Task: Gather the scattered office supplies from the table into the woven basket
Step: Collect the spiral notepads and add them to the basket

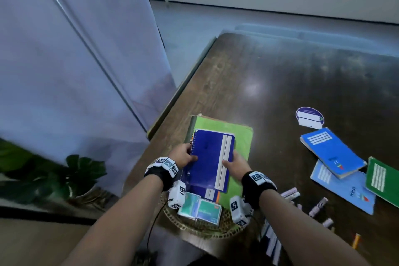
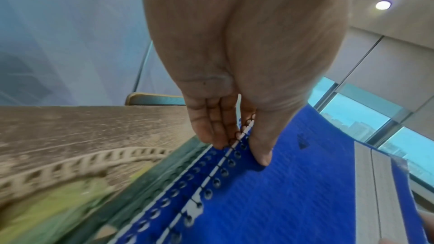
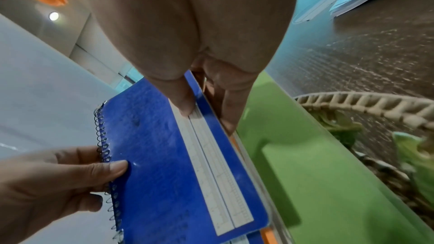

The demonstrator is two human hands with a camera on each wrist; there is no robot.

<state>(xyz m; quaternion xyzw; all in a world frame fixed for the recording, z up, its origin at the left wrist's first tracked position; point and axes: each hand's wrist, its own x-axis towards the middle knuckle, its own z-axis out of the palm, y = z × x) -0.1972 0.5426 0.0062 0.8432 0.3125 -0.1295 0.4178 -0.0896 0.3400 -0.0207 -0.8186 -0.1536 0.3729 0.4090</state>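
A dark blue spiral notebook (image 1: pixel 210 157) with a white ruler strip tops a stack of notebooks that leans over the woven basket (image 1: pixel 190 225). Under it lies a larger green book (image 1: pixel 241 136). My left hand (image 1: pixel 182 155) pinches the spiral edge (image 2: pixel 232 147), thumb on the cover and fingers beneath. My right hand (image 1: pixel 234 165) grips the opposite edge, thumb on the ruler strip (image 3: pixel 211 164) and fingers underneath. Two teal card packs (image 1: pixel 199 208) lie in the basket.
On the dark wooden table (image 1: pixel 280 84) to the right lie a blue notebook (image 1: pixel 332 152), a light blue booklet (image 1: pixel 345 190), a green book (image 1: pixel 382 181), an oval label (image 1: pixel 309 117), several binder clips (image 1: pixel 317 207) and a pencil (image 1: pixel 355 239). A potted plant (image 1: pixel 82 170) stands on the left.
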